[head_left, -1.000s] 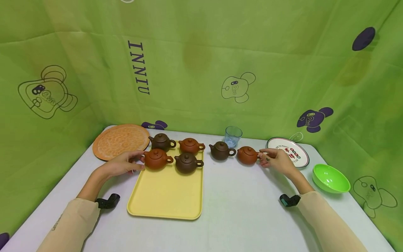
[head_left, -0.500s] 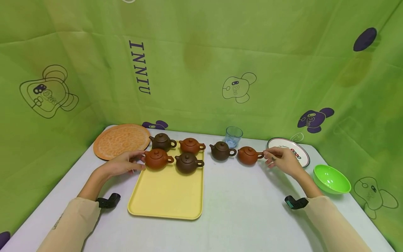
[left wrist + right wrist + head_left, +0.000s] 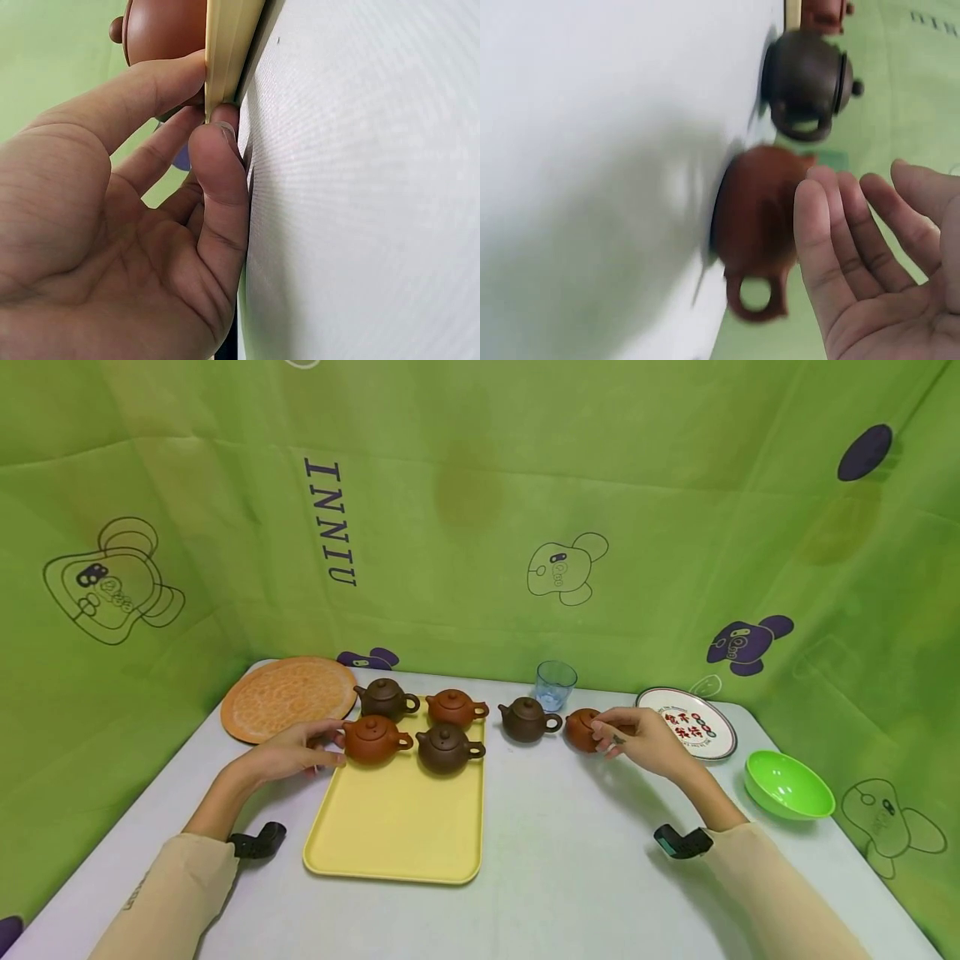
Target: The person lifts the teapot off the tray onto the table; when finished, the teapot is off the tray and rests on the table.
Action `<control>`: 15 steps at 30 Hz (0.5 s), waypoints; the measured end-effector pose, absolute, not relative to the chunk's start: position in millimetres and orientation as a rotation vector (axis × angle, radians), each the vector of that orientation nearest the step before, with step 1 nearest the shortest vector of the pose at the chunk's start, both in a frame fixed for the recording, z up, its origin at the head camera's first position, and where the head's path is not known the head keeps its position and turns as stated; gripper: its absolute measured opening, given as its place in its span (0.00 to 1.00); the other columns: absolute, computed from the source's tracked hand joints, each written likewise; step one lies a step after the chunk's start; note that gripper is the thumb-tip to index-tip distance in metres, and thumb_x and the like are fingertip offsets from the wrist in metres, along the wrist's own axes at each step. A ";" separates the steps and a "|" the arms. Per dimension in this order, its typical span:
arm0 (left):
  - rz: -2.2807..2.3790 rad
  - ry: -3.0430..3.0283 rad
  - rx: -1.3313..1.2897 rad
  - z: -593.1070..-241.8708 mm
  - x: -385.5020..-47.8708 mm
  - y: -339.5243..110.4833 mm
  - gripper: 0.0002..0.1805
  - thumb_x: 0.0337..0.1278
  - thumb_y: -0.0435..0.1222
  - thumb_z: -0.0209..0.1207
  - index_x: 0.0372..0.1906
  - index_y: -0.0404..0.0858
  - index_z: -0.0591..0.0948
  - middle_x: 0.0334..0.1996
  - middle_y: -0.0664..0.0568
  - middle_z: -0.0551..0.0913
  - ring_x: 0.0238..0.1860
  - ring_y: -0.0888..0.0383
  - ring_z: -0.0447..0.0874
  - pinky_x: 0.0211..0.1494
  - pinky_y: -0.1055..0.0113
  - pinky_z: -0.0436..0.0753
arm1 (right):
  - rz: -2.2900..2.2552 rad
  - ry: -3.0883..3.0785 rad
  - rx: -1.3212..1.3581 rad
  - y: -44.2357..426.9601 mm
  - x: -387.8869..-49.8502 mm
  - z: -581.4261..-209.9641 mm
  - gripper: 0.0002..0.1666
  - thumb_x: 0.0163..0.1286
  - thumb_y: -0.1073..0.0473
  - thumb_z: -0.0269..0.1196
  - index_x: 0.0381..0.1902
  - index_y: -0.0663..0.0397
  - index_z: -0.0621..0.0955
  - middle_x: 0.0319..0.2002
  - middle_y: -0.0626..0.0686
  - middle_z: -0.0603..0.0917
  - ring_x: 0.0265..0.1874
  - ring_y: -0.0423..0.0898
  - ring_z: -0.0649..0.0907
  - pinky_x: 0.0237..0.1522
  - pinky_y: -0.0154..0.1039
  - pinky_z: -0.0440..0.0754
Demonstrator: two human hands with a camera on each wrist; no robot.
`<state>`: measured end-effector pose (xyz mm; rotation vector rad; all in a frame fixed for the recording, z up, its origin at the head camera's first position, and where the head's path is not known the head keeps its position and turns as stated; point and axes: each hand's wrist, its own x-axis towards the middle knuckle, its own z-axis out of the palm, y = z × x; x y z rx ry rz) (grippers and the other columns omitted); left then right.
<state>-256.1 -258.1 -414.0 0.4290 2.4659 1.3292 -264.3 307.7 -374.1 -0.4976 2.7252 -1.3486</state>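
Observation:
My left hand point(image 3: 288, 752) grips the left rim of a yellow tray point(image 3: 393, 818); the left wrist view shows fingers around the tray edge point(image 3: 232, 45). Two dark brown teapots and two reddish-brown ones stand on the tray's far half, the front reddish teapot point(image 3: 375, 743) nearest that hand. On the table right of the tray are a dark teapot point(image 3: 527, 720) and another reddish teapot point(image 3: 580, 731). My right hand point(image 3: 645, 739) is over this last one's handle side in the head view. In the right wrist view its fingers are extended beside the pot, whether touching I cannot tell.
A blue glass point(image 3: 553, 687) stands behind the table teapots. Back right lies a white plate with red characters point(image 3: 720, 722), and a green bowl point(image 3: 787, 787) is right of it. A round orange mat point(image 3: 288, 697) lies back left. Green cloth walls point(image 3: 450, 568) enclose the table.
My right hand has let go of the right reddish teapot's handle, drawn back right, then come left over the pot. My left hand has stayed at the tray rim.

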 end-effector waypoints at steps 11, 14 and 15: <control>1.331 2.472 0.425 -414.1 -255.8 -258.0 0.39 0.66 0.37 0.68 0.76 0.28 0.67 0.60 0.34 0.79 0.39 0.61 0.75 0.36 0.66 0.82 | -1.349 2.653 -0.657 264.3 -265.5 -387.3 0.16 0.78 0.59 0.65 0.52 0.70 0.86 0.40 0.66 0.88 0.33 0.46 0.90 0.36 0.41 0.91; 1.327 2.476 0.435 -414.2 -256.1 -258.5 0.39 0.67 0.37 0.68 0.76 0.27 0.67 0.60 0.33 0.79 0.40 0.61 0.75 0.36 0.66 0.82 | -1.367 2.623 -0.667 252.5 -265.5 -389.1 0.16 0.78 0.61 0.65 0.53 0.72 0.86 0.40 0.68 0.88 0.33 0.48 0.91 0.35 0.42 0.91; 1.327 2.476 0.436 -414.4 -256.3 -258.6 0.39 0.67 0.37 0.68 0.76 0.27 0.67 0.60 0.33 0.79 0.40 0.61 0.75 0.36 0.66 0.82 | -1.368 2.616 -0.676 248.5 -265.3 -389.2 0.16 0.78 0.61 0.65 0.53 0.72 0.86 0.40 0.68 0.88 0.32 0.49 0.91 0.35 0.43 0.91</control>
